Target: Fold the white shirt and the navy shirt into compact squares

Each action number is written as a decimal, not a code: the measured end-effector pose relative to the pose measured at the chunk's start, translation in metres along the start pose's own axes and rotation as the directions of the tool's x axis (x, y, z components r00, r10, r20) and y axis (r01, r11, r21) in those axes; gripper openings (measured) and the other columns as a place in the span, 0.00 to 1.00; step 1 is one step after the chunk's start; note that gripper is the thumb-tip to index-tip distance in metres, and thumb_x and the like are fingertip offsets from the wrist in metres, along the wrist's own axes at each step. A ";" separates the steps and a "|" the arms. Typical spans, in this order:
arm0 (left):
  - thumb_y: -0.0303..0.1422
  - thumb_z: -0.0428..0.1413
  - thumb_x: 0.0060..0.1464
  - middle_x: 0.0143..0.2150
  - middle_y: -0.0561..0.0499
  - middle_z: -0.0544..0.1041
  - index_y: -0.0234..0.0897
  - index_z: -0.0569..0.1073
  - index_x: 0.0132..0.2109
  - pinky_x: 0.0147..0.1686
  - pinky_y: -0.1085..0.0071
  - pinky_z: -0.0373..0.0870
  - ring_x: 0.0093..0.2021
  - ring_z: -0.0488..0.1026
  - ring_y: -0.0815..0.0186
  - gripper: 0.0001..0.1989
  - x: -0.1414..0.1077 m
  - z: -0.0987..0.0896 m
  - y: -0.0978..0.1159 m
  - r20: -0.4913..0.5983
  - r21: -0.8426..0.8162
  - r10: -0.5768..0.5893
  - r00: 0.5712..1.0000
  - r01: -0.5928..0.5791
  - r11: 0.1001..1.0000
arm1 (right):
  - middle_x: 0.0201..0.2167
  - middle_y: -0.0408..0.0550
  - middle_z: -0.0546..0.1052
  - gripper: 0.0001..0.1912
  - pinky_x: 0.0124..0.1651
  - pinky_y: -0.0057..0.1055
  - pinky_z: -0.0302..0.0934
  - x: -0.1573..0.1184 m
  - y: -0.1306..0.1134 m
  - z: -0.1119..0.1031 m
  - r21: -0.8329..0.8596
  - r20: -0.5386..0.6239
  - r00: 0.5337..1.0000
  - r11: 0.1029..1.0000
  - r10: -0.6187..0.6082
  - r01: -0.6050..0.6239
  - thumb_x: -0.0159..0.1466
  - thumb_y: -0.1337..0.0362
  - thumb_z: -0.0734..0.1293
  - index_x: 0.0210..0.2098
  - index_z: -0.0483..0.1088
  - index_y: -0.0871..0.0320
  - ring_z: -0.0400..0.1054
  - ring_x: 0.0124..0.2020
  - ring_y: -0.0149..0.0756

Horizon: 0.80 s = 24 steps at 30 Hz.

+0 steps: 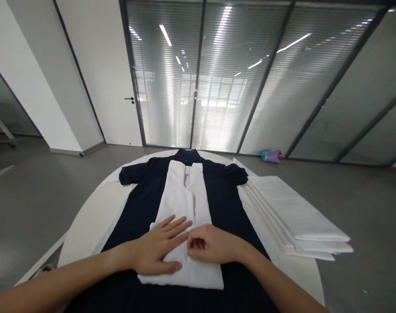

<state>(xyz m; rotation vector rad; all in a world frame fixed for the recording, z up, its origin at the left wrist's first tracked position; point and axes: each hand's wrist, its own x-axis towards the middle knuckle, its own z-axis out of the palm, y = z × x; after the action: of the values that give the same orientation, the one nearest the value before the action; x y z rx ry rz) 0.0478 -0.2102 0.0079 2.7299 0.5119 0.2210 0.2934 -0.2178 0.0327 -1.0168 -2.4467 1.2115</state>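
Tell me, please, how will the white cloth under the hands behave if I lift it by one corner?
The white cloth is probably floppy: it lies flat with soft creases, so the rest may sag. Its folds may open, since a gap already shows between the two sides. It looks thin, so it is likely light.

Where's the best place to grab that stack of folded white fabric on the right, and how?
I'd take the folded white stack by its near right corner, coming from the right, thumb on top, fingers underneath. That end seems to jut past the round table's edge, leaving room below. Its layers are fanned, so pinch them all together.
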 end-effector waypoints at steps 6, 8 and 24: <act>0.42 0.52 0.65 0.70 0.42 0.62 0.43 0.62 0.69 0.68 0.51 0.53 0.70 0.56 0.52 0.27 0.004 -0.011 -0.008 -0.112 -0.062 -0.039 0.993 0.033 0.998 | 0.28 0.43 0.75 0.08 0.33 0.24 0.60 0.009 0.006 -0.006 0.095 -0.054 0.999 0.995 0.002 0.004 0.62 0.63 0.67 0.35 0.76 0.60 0.67 0.29 0.29; 0.39 0.53 0.65 0.62 0.42 0.72 0.41 0.71 0.61 0.62 0.56 0.65 0.63 0.67 0.54 0.20 0.015 -0.027 -0.026 -0.271 -0.130 -0.160 0.949 0.129 0.983 | 0.27 0.43 0.75 0.08 0.32 0.24 0.60 0.019 0.009 -0.022 0.100 -0.165 0.986 0.995 0.028 -0.012 0.63 0.62 0.67 0.35 0.76 0.60 0.68 0.28 0.29; 0.26 0.70 0.45 0.35 0.44 0.79 0.29 0.63 0.63 0.22 0.73 0.72 0.22 0.77 0.65 0.40 0.126 -0.076 -0.220 -0.061 -0.900 -0.978 0.198 0.414 0.140 | 0.46 0.56 0.78 0.23 0.42 0.31 0.70 0.152 0.142 -0.132 0.181 -0.713 0.531 0.851 0.459 -0.493 0.58 0.65 0.72 0.53 0.69 0.63 0.77 0.41 0.39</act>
<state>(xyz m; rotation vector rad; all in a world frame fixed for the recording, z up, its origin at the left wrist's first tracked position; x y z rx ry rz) 0.0768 0.0526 0.0083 1.0981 1.6064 0.9171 0.3134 0.0240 -0.0077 -1.8406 -1.5779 0.6209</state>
